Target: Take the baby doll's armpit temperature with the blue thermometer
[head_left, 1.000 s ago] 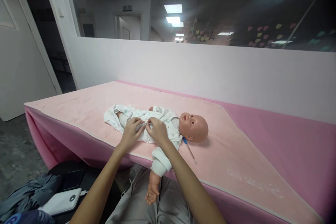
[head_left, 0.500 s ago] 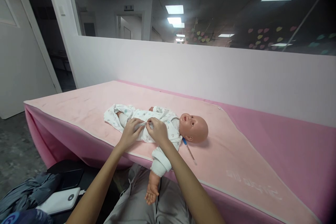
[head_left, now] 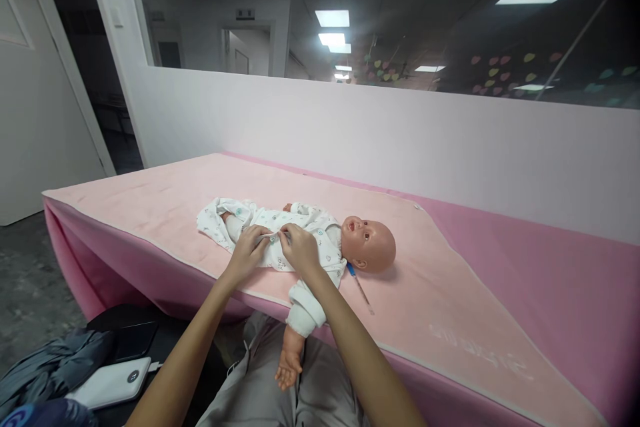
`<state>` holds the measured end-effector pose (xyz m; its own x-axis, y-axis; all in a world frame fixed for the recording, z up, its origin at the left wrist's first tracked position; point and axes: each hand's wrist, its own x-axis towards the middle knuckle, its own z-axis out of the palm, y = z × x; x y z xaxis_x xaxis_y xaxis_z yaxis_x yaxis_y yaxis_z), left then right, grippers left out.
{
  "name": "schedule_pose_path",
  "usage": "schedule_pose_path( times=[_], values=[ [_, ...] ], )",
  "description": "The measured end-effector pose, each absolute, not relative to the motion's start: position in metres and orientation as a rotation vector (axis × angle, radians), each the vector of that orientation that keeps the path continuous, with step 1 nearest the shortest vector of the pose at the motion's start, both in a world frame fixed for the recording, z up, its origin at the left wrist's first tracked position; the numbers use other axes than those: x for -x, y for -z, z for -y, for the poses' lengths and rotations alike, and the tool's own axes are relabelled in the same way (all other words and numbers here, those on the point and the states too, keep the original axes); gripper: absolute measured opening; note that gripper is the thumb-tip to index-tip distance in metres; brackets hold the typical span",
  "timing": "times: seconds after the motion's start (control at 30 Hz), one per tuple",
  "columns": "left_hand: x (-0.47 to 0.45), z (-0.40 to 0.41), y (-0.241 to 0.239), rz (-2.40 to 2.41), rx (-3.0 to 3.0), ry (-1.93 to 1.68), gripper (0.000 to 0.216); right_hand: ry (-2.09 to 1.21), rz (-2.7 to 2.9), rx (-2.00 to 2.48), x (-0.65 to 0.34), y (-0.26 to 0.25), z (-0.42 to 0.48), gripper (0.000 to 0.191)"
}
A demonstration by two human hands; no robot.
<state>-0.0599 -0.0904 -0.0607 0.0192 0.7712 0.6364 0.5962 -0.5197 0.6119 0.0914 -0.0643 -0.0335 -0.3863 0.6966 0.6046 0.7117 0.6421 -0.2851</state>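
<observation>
A baby doll lies on its back, head to the right, dressed in a white garment with small prints. Over its belly, my left hand pinches a narrow white strip of cloth on the garment. Close beside it, my right hand has its thumb and fingers pressed together at the strip's other end. The fingertips partly hide that cloth. One doll arm hangs over the table's front edge below my right wrist.
A thin stick with a blue end lies near the doll's neck. The table has a pink cover and stands against a white wall with a window above. At lower left are a white power bank and dark grey cloth.
My fingers have shifted only slightly on the white strip. The doll lies as before.
</observation>
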Motion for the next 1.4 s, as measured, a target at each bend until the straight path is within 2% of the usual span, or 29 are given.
schedule_pose_path(
  times=[0.27, 0.5, 1.4],
  values=[
    [0.0582, 0.0939, 0.0587, -1.349, -1.961, -1.598, 0.029, 0.029, 2.134, 1.102, -0.0910, 0.0338, 0.0638, 0.015],
    [0.0584, 0.0958, 0.0549, -1.409, -2.068, -1.545, 0.017, 0.019, 2.132, 1.119, -0.0902, 0.0329, 0.0646, 0.015],
    [0.0637, 0.0872, 0.0599, -1.705, -2.128, -1.616, 0.020, -0.003, 2.030, 1.123, -0.0907, 0.0347, 0.0628, 0.017]
  ],
)
